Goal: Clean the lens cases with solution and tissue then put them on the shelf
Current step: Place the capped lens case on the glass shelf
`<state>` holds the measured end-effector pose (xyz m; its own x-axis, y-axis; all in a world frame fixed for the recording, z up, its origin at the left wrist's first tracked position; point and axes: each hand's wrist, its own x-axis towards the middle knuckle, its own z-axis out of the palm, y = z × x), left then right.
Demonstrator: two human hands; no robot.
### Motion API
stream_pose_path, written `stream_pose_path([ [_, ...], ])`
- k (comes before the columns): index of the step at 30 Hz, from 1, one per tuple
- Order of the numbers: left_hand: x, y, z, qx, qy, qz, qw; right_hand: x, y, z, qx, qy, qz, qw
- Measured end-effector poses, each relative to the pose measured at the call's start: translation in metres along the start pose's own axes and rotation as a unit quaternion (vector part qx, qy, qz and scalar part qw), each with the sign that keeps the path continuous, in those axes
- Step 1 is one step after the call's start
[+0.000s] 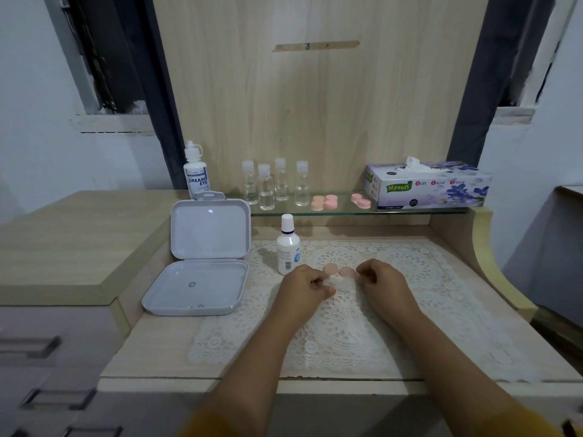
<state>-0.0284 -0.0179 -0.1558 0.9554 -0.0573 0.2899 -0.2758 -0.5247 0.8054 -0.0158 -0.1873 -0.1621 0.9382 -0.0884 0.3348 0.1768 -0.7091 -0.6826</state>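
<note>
1. Pink lens case (339, 271): lies on the lace mat (410, 326), between both hands.
2. Left hand (304, 287) and right hand (383, 283): fingers curled at the case's two ends; actual pinching cannot be told.
3. Solution bottle (287, 247): upright, just left of the case.
4. Glass shelf (419, 211): behind the case, bearing more pink cases (325, 202) and a tissue box (429, 186).

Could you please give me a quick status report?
Both hands, left and right, pinching the pink lens case on the lace mat. White solution bottle upright beside left hand. Nothing in the way.
</note>
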Motion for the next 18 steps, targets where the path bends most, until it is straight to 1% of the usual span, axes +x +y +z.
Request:
stream_pose_path([
  [5, 0.000, 0.003, -0.005, -0.050, -0.003, -0.034, 0.998, -0.003, -0.003, 0.001, -0.014, 0.006, -0.020, 1.000],
  [9, 0.001, 0.008, -0.012, -0.064, -0.003, -0.034, 0.997, -0.001, 0.001, 0.002, -0.042, 0.004, -0.030, 0.999],
  [12, 0.001, 0.010, -0.021, -0.079, 0.004, -0.053, 0.995, 0.000, 0.005, 0.003, -0.066, -0.003, -0.047, 0.997],
  [18, -0.008, 0.008, -0.053, -0.081, 0.029, -0.065, 0.994, 0.002, 0.012, 0.007, -0.077, -0.004, -0.055, 0.995],
])
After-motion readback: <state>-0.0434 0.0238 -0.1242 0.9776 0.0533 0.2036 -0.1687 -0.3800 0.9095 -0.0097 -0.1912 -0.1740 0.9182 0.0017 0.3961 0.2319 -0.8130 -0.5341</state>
